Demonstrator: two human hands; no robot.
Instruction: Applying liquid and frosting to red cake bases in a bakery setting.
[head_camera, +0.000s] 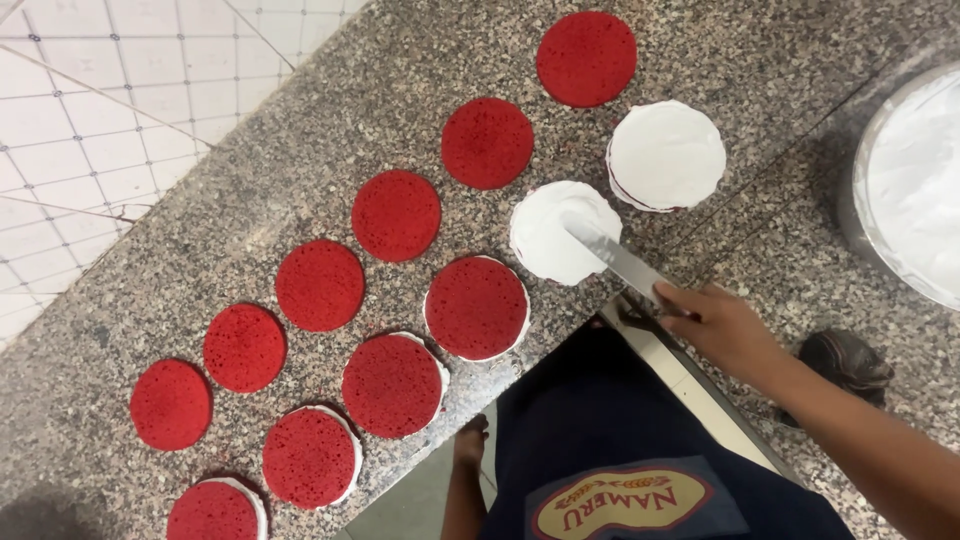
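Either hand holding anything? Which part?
Right hand grips a palette knife by its handle, blade on a white-iced cake. Left hand hangs below the counter, seemingly empty.

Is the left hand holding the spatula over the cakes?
No, the right hand grips the spatula, its blade resting on a white-frosted cake round, while the left hand hangs below the counter edge.

1. A bakery or commercial kitchen: a speckled granite desk (300, 150) carries many round red cake layers (397, 215) set out in rows.
2. A large metal bowl of white cream (915, 185) stands at the desk's edge.
3. White tiled flooring (90, 110) lies beside it.
4. The person wears a dark apron (620, 450) with a badge.
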